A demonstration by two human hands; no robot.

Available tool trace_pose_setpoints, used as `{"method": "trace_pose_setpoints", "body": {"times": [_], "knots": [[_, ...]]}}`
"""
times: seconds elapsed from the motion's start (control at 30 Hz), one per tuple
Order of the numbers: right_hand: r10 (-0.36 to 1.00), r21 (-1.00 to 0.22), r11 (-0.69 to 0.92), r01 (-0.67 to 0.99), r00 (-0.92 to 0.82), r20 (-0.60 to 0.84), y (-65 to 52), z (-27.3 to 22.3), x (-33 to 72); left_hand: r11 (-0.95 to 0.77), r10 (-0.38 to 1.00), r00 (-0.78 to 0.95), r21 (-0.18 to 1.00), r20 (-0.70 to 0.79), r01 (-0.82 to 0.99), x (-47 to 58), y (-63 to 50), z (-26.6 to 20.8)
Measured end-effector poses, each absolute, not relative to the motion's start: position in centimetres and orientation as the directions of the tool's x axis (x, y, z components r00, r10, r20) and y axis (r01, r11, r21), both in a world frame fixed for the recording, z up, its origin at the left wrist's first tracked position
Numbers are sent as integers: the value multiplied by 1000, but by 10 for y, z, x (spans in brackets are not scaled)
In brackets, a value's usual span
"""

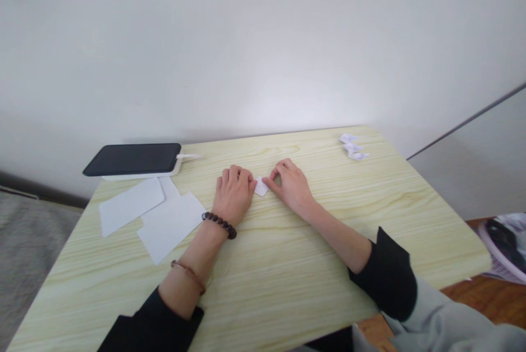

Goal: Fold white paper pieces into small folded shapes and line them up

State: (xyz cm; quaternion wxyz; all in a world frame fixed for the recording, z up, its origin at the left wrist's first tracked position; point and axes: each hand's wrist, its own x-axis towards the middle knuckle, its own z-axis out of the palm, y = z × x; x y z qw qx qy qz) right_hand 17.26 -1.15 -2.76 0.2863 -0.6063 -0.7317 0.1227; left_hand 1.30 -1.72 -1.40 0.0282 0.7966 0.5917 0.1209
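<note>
A small folded piece of white paper (pixel 261 187) lies on the wooden table between my two hands. My left hand (pixel 234 193), with a dark beaded bracelet at the wrist, rests on the table with its fingers curled and its thumb at the paper's left edge. From the other side, my right hand (pixel 290 183) pinches at the paper's right edge, thumb and forefinger bent toward each other. The fingertips hide parts of the paper's edges. Several small folded white paper pieces (pixel 352 147) sit in a row near the table's far right.
Several blank white paper sheets (pixel 175 231) overlap at the left of the table (pixel 263 286). Behind them a black phone (pixel 133 159) lies on a white block, with a white cable (pixel 191 156) plugged in. A white wall borders the far edge. A lilac basket (pixel 499 256) stands at right.
</note>
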Motion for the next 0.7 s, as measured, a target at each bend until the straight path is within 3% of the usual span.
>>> {"method": "trace_pose_setpoints", "body": {"times": [0.4, 0.7], "knots": [[953, -587, 284, 758, -158, 257, -7, -31, 179, -198, 980, 172, 344, 103, 918, 8, -16, -13], [937, -593, 322, 738, -157, 313, -10, -32, 180, -349, 931, 275, 373, 239, 859, -2, -19, -20]]}}
